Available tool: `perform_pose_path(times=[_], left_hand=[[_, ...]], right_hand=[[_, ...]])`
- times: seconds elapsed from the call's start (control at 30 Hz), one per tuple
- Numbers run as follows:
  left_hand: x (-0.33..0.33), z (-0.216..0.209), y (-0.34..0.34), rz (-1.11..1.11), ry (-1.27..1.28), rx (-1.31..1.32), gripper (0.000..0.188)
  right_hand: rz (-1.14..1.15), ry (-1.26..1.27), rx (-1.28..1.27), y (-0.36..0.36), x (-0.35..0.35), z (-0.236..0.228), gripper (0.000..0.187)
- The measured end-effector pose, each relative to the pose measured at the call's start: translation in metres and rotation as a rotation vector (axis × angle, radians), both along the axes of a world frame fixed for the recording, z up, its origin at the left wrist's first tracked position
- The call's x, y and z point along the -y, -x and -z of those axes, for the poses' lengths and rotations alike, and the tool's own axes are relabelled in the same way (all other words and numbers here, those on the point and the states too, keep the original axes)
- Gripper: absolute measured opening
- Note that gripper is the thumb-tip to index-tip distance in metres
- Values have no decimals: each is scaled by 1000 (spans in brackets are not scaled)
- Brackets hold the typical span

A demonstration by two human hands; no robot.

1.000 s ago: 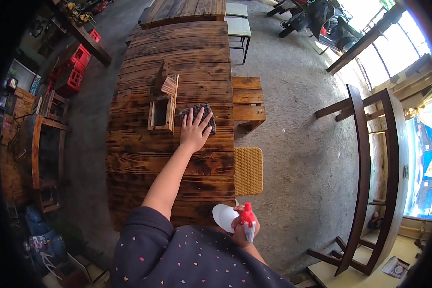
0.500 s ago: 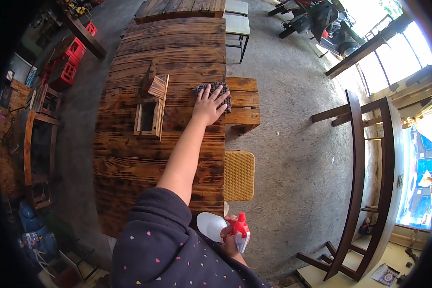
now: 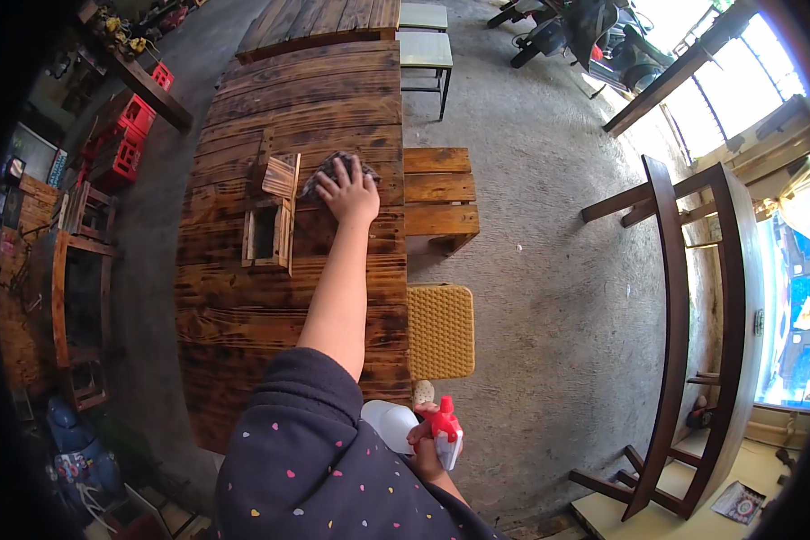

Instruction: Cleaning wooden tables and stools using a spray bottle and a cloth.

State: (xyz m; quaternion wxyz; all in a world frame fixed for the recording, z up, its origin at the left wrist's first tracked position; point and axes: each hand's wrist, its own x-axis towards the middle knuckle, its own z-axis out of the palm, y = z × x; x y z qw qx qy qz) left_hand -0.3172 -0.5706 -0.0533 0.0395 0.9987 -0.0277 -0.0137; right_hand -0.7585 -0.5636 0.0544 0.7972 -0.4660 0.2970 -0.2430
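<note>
My left hand (image 3: 349,194) reaches far over the brown wooden table (image 3: 333,310). Its spread fingers press down on a dark, textured cloth (image 3: 311,184) and hold it against the tabletop. Just left of the cloth stands a small wooden holder (image 3: 283,225) with an open compartment. Close to my body, beyond the table's right edge, my right hand (image 3: 428,453) is wrapped round a spray bottle (image 3: 447,432) with a red trigger head. Beside that hand shows a smooth white rounded surface (image 3: 389,423), whose kind I cannot make out.
Along the table's right side stand a slatted wooden bench (image 3: 438,187) and a yellow woven-top stool (image 3: 441,331). Another wooden table (image 3: 319,25) adjoins the far end. Red crates (image 3: 121,153) are at left; a long dark bench (image 3: 733,333) and a motorcycle (image 3: 594,40) are at right.
My left hand has slid the cloth leftward across the tabletop, from the right edge toward the wooden holder. My right hand still grips the spray bottle. The whole view has shifted slightly.
</note>
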Motion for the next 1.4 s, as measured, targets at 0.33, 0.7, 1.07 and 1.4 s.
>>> perform_pose_path(times=[0.33, 0.7, 1.07, 1.4], left_hand=[[-46, -15, 22, 294, -61, -24, 56], [-68, -17, 157, 702, 61, -49, 55], [-108, -8, 123, 412, 107, 6, 55], [-275, -31, 293, 587, 101, -68, 58]], right_hand=[[-47, 34, 16, 11, -4, 16, 37], [-49, 85, -36, 6, -11, 6, 43], [-112, 461, -18, 15, -61, 2, 28], [-51, 465, 14, 8, -67, -3, 41]])
